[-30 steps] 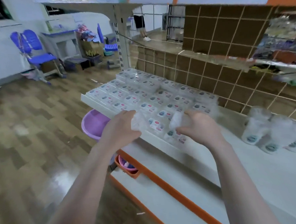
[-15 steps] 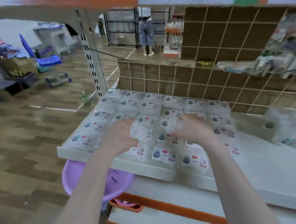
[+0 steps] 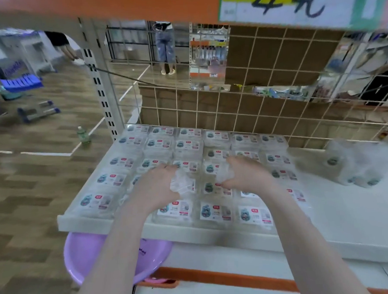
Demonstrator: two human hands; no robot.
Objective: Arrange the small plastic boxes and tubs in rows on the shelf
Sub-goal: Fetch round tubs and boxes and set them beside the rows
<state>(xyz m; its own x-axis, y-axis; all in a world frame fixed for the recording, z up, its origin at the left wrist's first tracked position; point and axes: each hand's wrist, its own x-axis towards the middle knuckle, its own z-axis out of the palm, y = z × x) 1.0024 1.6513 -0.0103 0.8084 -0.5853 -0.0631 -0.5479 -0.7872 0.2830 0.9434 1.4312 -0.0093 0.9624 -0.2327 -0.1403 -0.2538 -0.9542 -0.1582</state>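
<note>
Clear plastic boxes (image 3: 216,210) with printed labels lie in tidy rows across the white shelf (image 3: 349,219), filling its left part. My left hand (image 3: 155,187) and right hand (image 3: 246,174) each grip a small clear box (image 3: 181,183) over the middle rows. Clear tubs (image 3: 356,167) cluster near the wire grid (image 3: 265,111) on the right.

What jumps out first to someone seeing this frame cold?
Two bare forearms reach in from the bottom, the left hand and right hand each holding a clear plastic box over the middle of the white shelf. Under them lies a grid of small clear boxes with labels, filling the shelf's left part. A lilac basin sticks out below the shelf edge, and clear tubs sit at right.
</note>
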